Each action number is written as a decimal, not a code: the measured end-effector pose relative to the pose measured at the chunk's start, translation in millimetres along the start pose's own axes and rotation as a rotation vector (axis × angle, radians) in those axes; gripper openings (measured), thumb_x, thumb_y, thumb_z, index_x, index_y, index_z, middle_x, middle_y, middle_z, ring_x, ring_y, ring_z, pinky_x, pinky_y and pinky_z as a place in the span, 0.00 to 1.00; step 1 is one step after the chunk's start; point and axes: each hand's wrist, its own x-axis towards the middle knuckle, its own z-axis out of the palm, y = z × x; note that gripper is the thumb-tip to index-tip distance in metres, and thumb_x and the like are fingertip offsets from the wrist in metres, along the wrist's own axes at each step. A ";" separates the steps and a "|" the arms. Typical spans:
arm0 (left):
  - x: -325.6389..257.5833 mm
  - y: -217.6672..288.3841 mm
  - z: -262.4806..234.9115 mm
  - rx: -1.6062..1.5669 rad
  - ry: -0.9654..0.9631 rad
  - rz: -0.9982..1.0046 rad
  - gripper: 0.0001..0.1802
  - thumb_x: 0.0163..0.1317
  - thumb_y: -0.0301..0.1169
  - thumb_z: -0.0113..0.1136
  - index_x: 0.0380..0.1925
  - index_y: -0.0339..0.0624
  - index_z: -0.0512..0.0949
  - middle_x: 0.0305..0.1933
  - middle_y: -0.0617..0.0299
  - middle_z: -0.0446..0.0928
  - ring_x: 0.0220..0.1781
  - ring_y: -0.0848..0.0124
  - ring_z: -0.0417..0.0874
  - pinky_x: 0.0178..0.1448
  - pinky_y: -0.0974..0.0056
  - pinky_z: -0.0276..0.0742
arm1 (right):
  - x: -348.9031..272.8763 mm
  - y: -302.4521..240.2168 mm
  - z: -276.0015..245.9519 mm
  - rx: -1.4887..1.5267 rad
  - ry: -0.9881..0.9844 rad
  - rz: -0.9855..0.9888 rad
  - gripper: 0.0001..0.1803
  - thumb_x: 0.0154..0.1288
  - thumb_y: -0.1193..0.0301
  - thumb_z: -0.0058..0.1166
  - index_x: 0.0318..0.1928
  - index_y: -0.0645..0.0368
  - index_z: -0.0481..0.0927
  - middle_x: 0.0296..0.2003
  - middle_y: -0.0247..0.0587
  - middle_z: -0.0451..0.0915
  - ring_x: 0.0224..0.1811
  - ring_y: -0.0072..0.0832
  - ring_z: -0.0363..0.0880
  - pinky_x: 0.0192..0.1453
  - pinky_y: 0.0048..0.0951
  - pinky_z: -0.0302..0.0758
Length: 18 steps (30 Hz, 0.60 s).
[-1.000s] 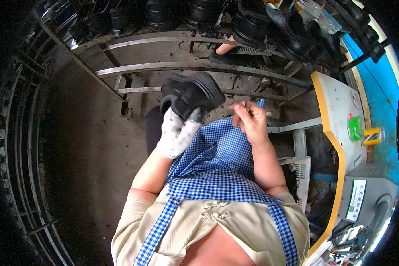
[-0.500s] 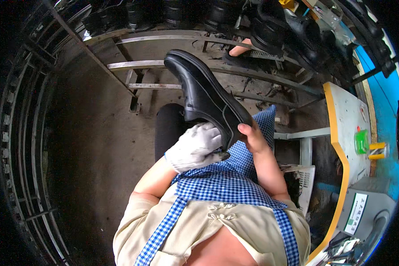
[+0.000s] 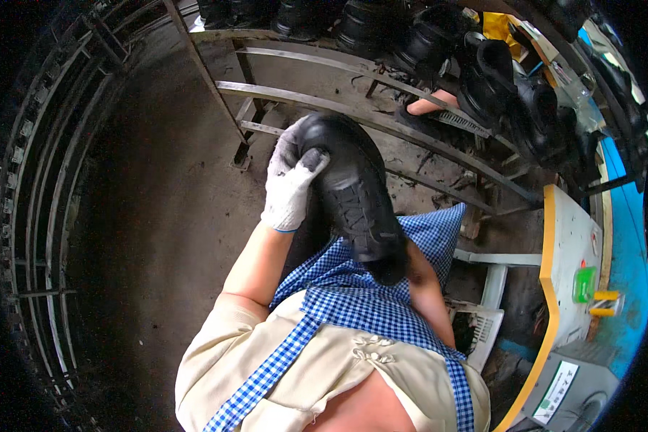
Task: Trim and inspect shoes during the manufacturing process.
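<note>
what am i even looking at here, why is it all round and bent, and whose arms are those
This comes from a wide lens worn on a person's head, looking down, so straight edges curve. The arms are the wearer's own. The left hand, in a white work glove, grips the toe end of a black lace-up shoe. The right hand is hidden behind the shoe's heel; only its forearm shows. The shoe sits above a blue checked apron. Ahead, a metal rack carries more black shoes.
</note>
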 end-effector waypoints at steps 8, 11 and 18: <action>-6.6 12.9 4.9 0.293 -0.399 -0.110 0.38 0.43 0.40 0.73 0.54 0.32 0.73 0.50 0.56 0.76 0.52 0.67 0.77 0.60 0.63 0.70 | -13.4 -104.2 64.2 -0.668 0.010 -0.708 0.12 0.61 0.78 0.58 0.47 0.62 0.80 0.28 0.28 0.75 0.22 0.13 0.67 0.26 0.16 0.63; -11.2 3.0 9.0 0.272 -0.536 -0.235 0.41 0.41 0.45 0.74 0.53 0.31 0.73 0.49 0.54 0.78 0.51 0.68 0.78 0.59 0.63 0.71 | -29.0 -156.3 102.3 -1.031 -0.204 -1.083 0.13 0.54 0.84 0.60 0.41 0.65 0.82 0.26 0.35 0.76 0.23 0.18 0.73 0.26 0.18 0.69; -15.6 -4.6 21.4 0.355 -0.681 -0.187 0.38 0.44 0.46 0.72 0.50 0.28 0.74 0.47 0.49 0.79 0.48 0.65 0.79 0.56 0.63 0.73 | -43.8 -194.0 123.6 -1.491 -0.434 -1.238 0.16 0.43 0.81 0.61 0.38 0.60 0.81 0.29 0.35 0.77 0.25 0.27 0.80 0.24 0.24 0.75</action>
